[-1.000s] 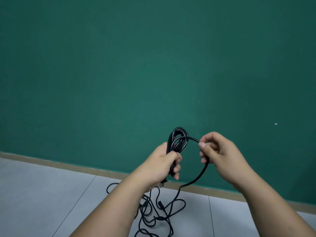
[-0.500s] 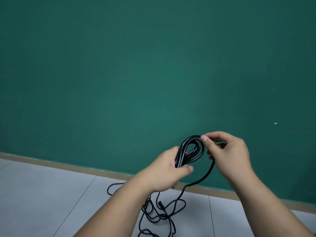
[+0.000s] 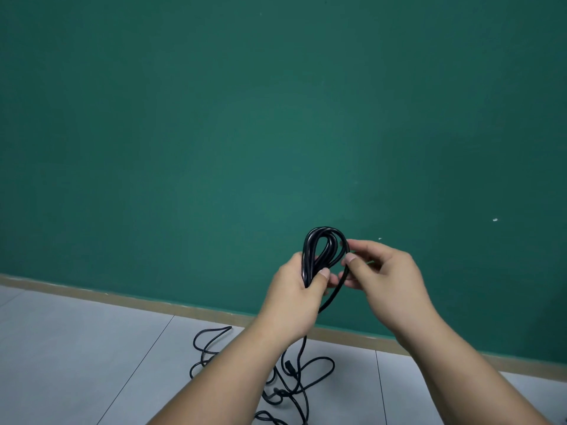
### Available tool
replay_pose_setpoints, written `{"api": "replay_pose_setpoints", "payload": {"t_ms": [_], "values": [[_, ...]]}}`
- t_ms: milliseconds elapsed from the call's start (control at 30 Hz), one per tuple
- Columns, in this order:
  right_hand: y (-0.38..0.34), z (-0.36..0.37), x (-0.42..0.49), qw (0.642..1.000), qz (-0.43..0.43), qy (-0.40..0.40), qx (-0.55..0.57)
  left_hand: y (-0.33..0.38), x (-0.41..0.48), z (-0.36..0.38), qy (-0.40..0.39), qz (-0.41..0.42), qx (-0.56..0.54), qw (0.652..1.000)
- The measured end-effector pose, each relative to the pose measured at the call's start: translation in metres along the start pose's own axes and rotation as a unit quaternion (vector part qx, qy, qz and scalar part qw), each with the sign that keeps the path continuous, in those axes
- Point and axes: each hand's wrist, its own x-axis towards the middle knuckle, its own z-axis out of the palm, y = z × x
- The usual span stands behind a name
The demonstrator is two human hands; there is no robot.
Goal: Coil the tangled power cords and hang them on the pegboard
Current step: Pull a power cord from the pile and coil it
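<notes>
- Both hands meet at the lower centre of the frame. Our left hand (image 3: 293, 291) is curled round the base of the coil (image 3: 310, 250), with the thumb pressed across the gathered loops. Our right hand (image 3: 388, 279) pinches the free strand (image 3: 335, 293) between thumb and forefinger, just beside the coil's right edge.
- We hold the coil upright, its long axis running from the fist up to a rounded top, against the green wall (image 3: 276, 118).
- From the pinch, the free strand curves down and to the left. It passes under the left hand toward the tangle (image 3: 299, 383) of black cord on the grey floor (image 3: 76, 348), at bottom centre between our forearms.
- We judge the coiling part-done. The next loop must come over the coil's top from the right, so the right hand, nearly touching the loops, is placed to carry it while the left clamps the bundle.
- A tan baseboard (image 3: 122, 299) divides wall from floor; no pegboard shows in the frame.
</notes>
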Motion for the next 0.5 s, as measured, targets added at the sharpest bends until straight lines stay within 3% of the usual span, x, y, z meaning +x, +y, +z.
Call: {"api": "replay_pose_setpoints", "payload": {"t_ms": [67,233,367,500], "values": [[-0.002,0.006,-0.003,1.000,-0.019,0.006,-0.019,0.001,0.000,0.004,0.002,-0.011,-0.040,0.999],[-0.010,0.007,-0.010,0.992,-0.062,0.046,-0.103,0.008,-0.005,0.007,-0.077,-0.031,-0.136,0.987],[-0.019,0.002,-0.012,0.989,-0.056,0.032,-0.136,0.009,-0.006,0.000,-0.122,-0.045,-0.109,0.985],[-0.015,-0.002,-0.009,0.968,-0.060,0.015,-0.243,0.005,-0.007,0.002,-0.112,-0.049,-0.078,0.989]]}}
